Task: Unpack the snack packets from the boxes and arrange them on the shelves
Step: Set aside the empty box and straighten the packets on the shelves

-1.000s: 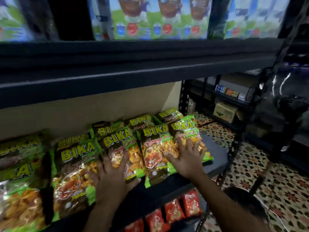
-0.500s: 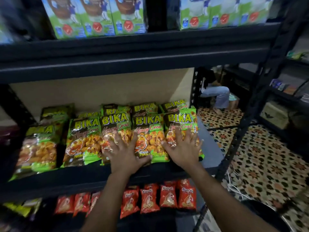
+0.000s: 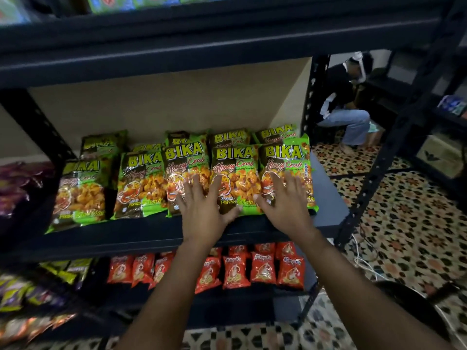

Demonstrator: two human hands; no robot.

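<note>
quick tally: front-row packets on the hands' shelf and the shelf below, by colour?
Green BIKA Honey Crab packets, front row of the middle shelf: 5
Red-orange packets, front row of the shelf below: 7, as far as the blur allows
Total: 12
Left hand and right hand rest flat on the green row.

Two bare forearms reach forward and upward from the bottom of the view. The left hand [image 3: 202, 210] and right hand [image 3: 285, 203] lie side by side, palms down, fingers straight and spread.
</note>
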